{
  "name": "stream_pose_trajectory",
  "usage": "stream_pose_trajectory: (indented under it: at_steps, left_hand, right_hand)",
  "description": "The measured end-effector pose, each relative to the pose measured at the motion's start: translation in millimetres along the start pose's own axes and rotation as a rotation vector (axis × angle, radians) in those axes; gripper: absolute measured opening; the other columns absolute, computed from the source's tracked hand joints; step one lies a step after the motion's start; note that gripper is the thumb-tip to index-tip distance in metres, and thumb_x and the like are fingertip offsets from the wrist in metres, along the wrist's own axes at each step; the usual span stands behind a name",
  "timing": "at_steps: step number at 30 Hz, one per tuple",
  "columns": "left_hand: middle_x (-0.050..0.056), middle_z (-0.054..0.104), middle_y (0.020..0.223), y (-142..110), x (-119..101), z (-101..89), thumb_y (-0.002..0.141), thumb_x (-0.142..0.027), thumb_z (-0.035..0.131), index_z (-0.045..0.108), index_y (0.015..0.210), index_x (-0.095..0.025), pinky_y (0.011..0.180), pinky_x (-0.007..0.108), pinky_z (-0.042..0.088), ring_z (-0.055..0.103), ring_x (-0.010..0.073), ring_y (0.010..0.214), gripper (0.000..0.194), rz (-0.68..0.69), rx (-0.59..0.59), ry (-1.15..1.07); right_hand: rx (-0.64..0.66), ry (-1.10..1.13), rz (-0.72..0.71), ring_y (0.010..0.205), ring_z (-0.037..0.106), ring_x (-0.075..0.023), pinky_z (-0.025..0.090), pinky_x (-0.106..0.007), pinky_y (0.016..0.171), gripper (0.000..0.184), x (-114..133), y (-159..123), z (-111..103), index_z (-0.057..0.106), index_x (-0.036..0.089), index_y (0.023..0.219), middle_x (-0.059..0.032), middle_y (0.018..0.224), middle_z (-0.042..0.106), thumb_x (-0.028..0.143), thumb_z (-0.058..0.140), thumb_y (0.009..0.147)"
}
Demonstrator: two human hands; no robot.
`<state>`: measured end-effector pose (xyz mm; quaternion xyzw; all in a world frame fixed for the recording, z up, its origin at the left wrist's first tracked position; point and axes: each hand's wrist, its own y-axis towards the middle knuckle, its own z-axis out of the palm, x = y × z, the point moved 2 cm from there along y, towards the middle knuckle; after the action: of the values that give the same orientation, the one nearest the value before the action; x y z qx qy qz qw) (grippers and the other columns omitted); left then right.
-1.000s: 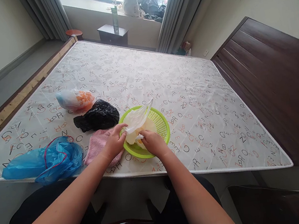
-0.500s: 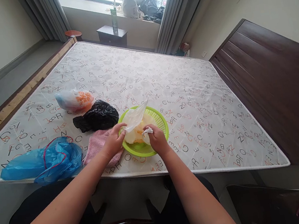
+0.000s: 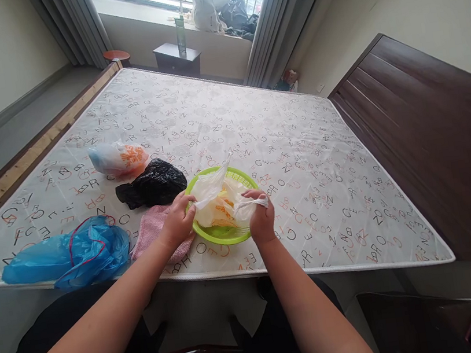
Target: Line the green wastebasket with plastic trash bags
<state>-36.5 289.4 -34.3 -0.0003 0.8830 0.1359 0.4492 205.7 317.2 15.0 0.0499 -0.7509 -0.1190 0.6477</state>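
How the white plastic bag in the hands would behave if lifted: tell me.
The white plastic bag would probably hang floppy, since it creases between the left hand and right hand. Its film looks thin and translucent, so it could tear easily.

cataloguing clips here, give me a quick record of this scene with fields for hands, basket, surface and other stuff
left hand: holding white bag at its left side
right hand: holding the bag's right side
basket: green, beneath the bag
surface: mattress printed with letters
left of basket: pink cloth, black bag, blue bag
background: bottle on small table
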Motion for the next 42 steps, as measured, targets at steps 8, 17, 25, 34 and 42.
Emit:
stream_pose_trajectory:
  at_steps: [8, 17, 25, 34, 42]
  left_hand:
    - [0.014, 0.049, 0.152, -4, -39, -18.0, 0.094, -0.034, 0.051, 0.063, 0.1, -0.021, 0.123, 0.053, 0.033, 0.039, 0.0298, 0.148, 0.02, 0.161, -0.144, 0.134]
    - [0.015, 0.055, 0.148, -9, -69, 1.4, 0.087, -0.047, 0.071, 0.024, 0.158, -0.025, 0.099, 0.045, 0.053, 0.068, 0.0257, 0.107, 0.088, 0.112, -0.036, 0.072]
    - [0.006, 0.074, 0.096, 1, -63, -1.7, 0.091, -0.039, 0.061, 0.074, 0.116, -0.025, 0.088, 0.04, 0.055, 0.07, 0.027, 0.092, 0.031, 0.079, 0.132, 0.267]
    - [0.002, 0.07, 0.087, 25, -31, -31.8, 0.08, -0.043, 0.076, 0.066, 0.093, -0.019, 0.075, 0.026, 0.056, 0.066, 0.0159, 0.081, 0.029, -0.316, -0.291, -0.783]
    - [-0.012, 0.036, 0.05, 25, -26, -73.9, 0.083, -0.025, 0.077, 0.059, 0.084, -0.02, 0.035, 0.013, 0.032, 0.03, 0.003, 0.034, 0.018, -0.531, -0.038, -1.168]
  right_hand:
    - [-0.233, -0.138, -0.037, 0.1, 0.056, -0.0234, 0.047, -0.038, 0.093, 0.064, 15, 10, -39, 0.061, 0.025, 0.096, -0.0087, 0.103, 0.058, 0.063, 0.01, 0.102]
    - [0.367, 0.028, -0.096, 0.08, 0.064, -0.0239, 0.053, -0.039, 0.077, 0.082, 43, -23, -43, 0.074, 0.025, 0.094, -0.0072, 0.086, 0.067, 0.086, 0.019, 0.091]
    - [0.15, 0.231, 0.108, 0.093, 0.067, -0.026, 0.054, -0.045, 0.089, 0.078, 34, -5, -67, 0.063, 0.025, 0.078, -0.009, 0.091, 0.067, 0.079, 0.009, 0.095]
    - [-0.108, 0.575, 0.361, 0.075, 0.066, -0.0229, 0.055, -0.04, 0.077, 0.052, -23, 27, -115, 0.05, 0.028, 0.078, -0.0014, 0.071, 0.063, 0.077, 0.037, 0.091]
    - [0.008, 0.749, 0.515, 0.067, 0.066, -0.0183, 0.054, -0.031, 0.063, 0.042, -23, 20, -104, 0.056, 0.027, 0.081, 0.0041, 0.071, 0.065, 0.068, 0.063, 0.086]
